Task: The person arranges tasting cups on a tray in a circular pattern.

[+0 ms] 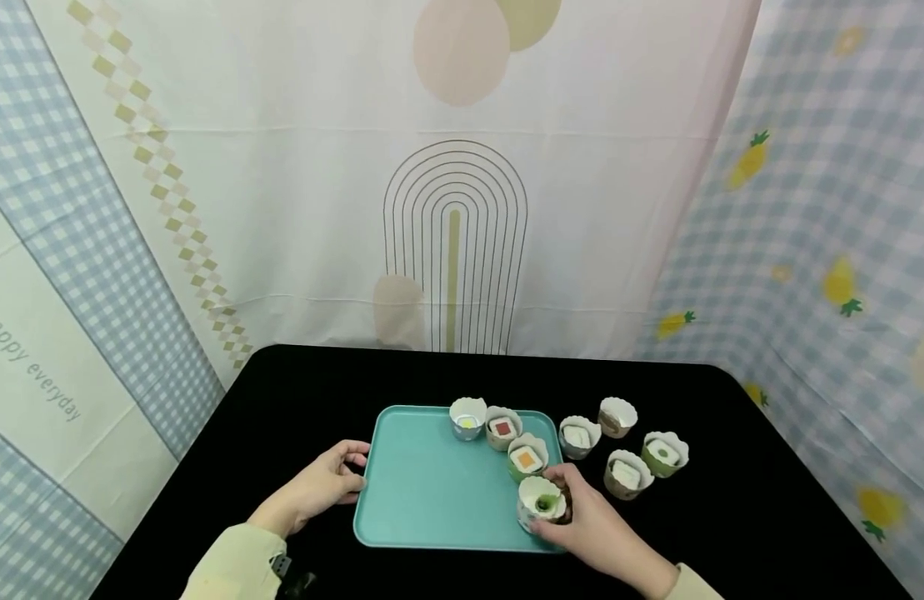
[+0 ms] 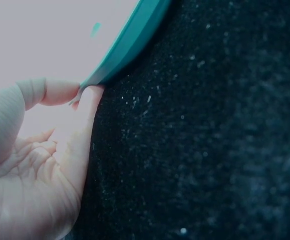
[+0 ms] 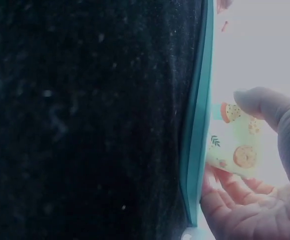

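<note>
Right hand (image 1: 592, 529) wraps patterned paper cup with green piece inside (image 1: 541, 502), seated at near-right corner of teal plastic tray (image 1: 432, 492). Left hand (image 1: 322, 487) pinches tray's left rim, apparently bracing it on black tablecloth (image 1: 297, 392).

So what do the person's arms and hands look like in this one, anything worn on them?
Both hands are bare: no gloves, rings or watch visible. The left hand comes out of a pale yellow-green long sleeve with a small black device at the wrist. The right hand shows a cuff of the same pale sleeve at the frame's bottom edge.
</note>
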A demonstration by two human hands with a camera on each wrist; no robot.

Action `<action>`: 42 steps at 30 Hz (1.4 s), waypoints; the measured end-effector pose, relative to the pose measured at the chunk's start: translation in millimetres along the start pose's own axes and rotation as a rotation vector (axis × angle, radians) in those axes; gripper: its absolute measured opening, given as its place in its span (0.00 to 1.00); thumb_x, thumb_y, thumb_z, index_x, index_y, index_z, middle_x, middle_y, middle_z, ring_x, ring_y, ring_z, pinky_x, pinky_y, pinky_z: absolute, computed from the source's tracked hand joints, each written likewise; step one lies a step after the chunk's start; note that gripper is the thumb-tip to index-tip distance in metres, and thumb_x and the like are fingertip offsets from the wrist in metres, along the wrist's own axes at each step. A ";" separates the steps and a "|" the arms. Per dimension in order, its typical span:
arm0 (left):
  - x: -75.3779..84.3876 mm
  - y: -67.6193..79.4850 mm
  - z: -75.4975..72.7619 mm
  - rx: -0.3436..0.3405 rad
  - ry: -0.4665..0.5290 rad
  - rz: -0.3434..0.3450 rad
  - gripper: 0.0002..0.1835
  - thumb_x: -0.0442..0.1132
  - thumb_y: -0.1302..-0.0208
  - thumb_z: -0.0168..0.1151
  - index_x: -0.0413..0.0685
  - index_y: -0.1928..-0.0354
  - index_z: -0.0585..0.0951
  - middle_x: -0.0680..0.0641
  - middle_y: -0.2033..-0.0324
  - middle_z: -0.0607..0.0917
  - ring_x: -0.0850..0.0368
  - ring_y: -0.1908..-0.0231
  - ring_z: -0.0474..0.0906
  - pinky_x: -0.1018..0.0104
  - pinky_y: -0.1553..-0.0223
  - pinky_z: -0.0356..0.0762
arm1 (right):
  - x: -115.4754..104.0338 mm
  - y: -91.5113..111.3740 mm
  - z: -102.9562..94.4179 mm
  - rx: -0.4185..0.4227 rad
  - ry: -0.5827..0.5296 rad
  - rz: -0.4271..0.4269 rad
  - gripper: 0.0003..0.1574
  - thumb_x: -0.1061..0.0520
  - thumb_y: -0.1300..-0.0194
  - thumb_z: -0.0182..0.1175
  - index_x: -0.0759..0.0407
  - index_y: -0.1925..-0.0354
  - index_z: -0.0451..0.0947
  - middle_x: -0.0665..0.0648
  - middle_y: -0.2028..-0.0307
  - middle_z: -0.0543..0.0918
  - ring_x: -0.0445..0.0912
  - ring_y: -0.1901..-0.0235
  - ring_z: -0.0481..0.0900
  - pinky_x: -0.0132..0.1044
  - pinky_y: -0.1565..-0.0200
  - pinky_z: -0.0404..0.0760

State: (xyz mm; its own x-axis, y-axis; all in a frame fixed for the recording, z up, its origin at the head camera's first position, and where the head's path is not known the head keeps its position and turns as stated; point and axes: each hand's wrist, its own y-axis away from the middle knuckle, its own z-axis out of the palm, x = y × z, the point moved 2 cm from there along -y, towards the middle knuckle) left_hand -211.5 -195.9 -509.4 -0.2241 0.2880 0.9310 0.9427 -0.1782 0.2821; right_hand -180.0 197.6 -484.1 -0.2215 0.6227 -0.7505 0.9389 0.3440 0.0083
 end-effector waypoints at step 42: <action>0.8 -1.1 1.6 0.020 0.026 0.012 0.27 0.27 0.39 0.60 0.43 0.37 0.69 0.41 0.51 0.72 0.49 0.60 0.75 0.54 0.58 0.82 | 8.0 14.8 -47.0 0.204 -0.127 -0.004 0.28 0.50 0.42 0.70 0.59 0.48 0.73 0.61 0.53 0.78 0.50 0.57 0.79 0.35 0.59 0.81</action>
State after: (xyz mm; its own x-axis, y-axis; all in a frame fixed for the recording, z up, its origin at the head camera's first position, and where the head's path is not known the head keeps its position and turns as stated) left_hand -212.4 -194.0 -509.4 -0.2191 0.2618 0.9399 0.9500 -0.1626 0.2667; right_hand -180.2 240.7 -459.0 -0.2024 0.5239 -0.8274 0.9748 0.1887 -0.1190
